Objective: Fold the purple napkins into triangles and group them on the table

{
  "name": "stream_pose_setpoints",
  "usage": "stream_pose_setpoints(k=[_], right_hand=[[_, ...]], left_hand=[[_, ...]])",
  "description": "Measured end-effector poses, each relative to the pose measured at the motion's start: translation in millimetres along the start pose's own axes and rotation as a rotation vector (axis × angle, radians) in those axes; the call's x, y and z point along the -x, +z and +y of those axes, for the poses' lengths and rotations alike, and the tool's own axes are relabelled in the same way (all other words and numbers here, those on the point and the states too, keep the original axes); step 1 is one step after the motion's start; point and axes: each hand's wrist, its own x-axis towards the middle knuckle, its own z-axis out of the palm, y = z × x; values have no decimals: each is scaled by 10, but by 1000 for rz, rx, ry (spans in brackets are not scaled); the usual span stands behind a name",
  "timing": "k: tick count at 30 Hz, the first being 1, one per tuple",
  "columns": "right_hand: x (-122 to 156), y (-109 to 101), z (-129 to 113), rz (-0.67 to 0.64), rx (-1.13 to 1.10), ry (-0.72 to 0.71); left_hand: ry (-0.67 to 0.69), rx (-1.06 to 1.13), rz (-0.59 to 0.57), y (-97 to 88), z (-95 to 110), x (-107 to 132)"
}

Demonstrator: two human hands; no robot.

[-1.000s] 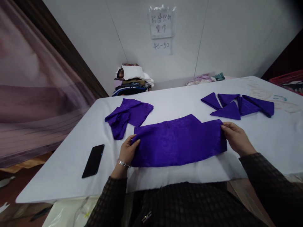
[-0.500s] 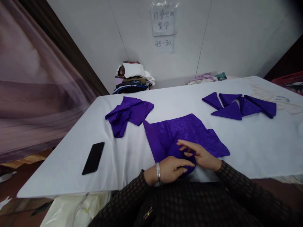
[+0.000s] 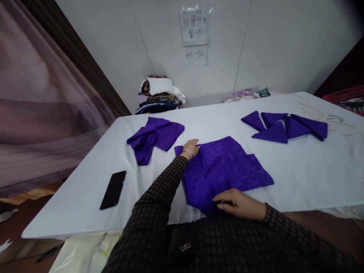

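- Head view: a purple cloth (image 3: pixel 227 163) lies spread, with creases, on the white table (image 3: pixel 210 121), in front of the person; its near corner reaches the table's front edge, close to the body.
- The left hand (image 3: pixel 191 147), with a silvery bracelet (image 3: pixel 187 151) at the wrist, reaches out to the cloth's far left part and touches it there; its fingertips are partly hidden, so I cannot tell whether they pinch the fabric or merely rest on it.
- The right hand (image 3: pixel 241 204) is at the near edge of the same cloth, fingers bent and thumb below them; a dark patch lies between thumb and fingers, and I cannot tell whether any fabric is caught there.
- A rumpled purple bundle (image 3: pixel 155 136) lies beyond the cloth to the left, apart from it.
- Several purple triangular folded cloths (image 3: pixel 273 133) sit close together at the far right, some touching or overlapping.
- A black phone (image 3: pixel 113 190) lies flat near the table's left side.
- Behind the table's far edge stands a stack of mixed fabrics (image 3: pixel 159 99), below a handwritten sign (image 3: pixel 195 32) on the wall.
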Motion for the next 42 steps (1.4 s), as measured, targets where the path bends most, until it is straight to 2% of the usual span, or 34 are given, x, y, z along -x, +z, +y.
stream_pose_setpoints(k=[3,6,11,15,19,21,23,27,29,31,35,37,40,42], right_hand=[[76,-34,1,35,29,29],[159,-117,-26,93,64,59],[228,-251,-116,170,122,82],[243,-291,-143,193,191,37],[317,-445,-167,256,305,13],[391,-606,-218,330,372,17],[492,-796,-290,419,417,35],[743,-1090,-368,631,455,31],[859,-1141,-318,714,469,40],[941,-1131,-218,729,462,89],[968,-1033,-12,579,500,251],[911,-999,53,517,547,289],[754,-1017,158,487,486,267],[626,-1080,291,527,423,266]], left_hand=[[-22,-26,-25,68,22,-200],[-39,-35,-61,61,15,-305],[-98,9,-130,-10,-4,-365],[-121,161,-116,-100,-21,-350],[-101,368,4,-369,-90,-343],[-84,446,82,-577,-157,-339],[-61,636,168,-810,-246,-312],[-1,1223,316,-1235,-444,-125],[6,1342,363,-1369,-521,38],[-12,1374,394,-1427,-572,226],[-102,1329,395,-1353,-602,584],[-152,1291,391,-1277,-597,733],[-205,1236,351,-1191,-578,921],[-216,1178,331,-1167,-560,1030]])
